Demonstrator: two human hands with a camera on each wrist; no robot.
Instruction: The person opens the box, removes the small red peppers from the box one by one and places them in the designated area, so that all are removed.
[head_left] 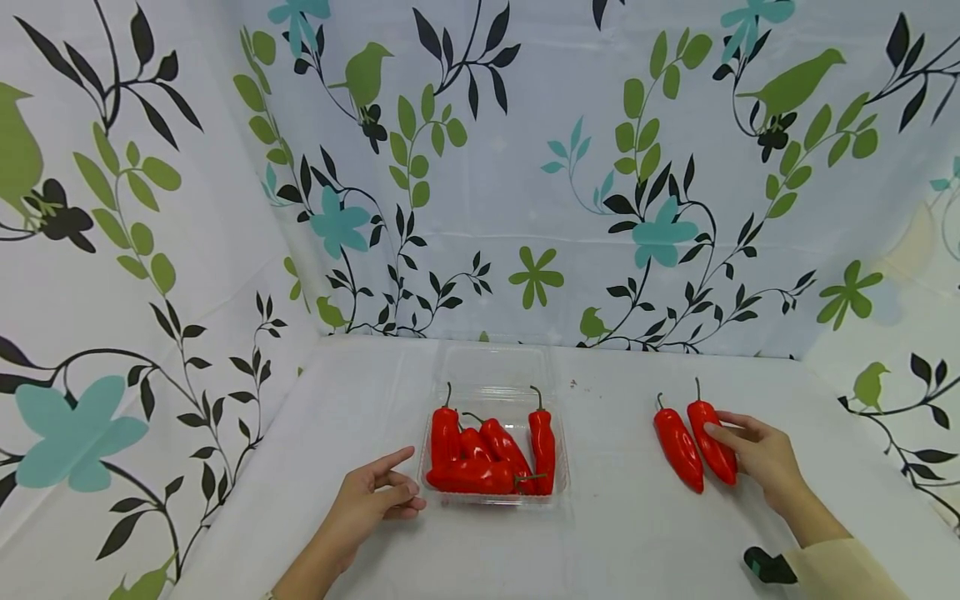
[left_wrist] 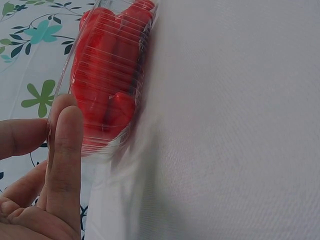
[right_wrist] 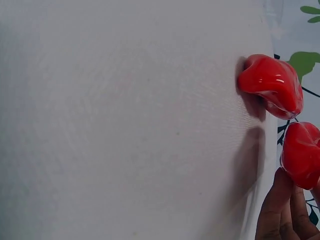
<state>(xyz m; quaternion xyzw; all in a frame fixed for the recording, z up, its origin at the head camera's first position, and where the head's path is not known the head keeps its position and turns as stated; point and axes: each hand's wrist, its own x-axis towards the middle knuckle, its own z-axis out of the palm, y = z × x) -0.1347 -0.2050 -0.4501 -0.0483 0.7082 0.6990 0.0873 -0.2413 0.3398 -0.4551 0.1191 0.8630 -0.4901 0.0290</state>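
Observation:
A clear plastic container (head_left: 561,467) holds several glossy red peppers (head_left: 504,446), one of them lying crosswise at the front. At its left front corner is my left hand (head_left: 369,500), fingers relaxed and slightly bent; whether they touch the wall cannot be told. In the left wrist view, the fingers (left_wrist: 67,160) overlap the container's near end. On the right, my right hand (head_left: 757,458) grips a red pepper (head_left: 711,442) between thumb and fingers. Another red pepper (head_left: 678,448) lies just left of it on the white table. The right wrist view shows the gripped pepper (right_wrist: 302,155) end-on.
The container's clear lid (head_left: 492,362) stands open behind it. A dark object (head_left: 768,567) is by the right sleeve (head_left: 843,571). Patterned cloth (head_left: 487,167) with leaves and birds hangs at the back and sides of the white table (head_left: 615,533).

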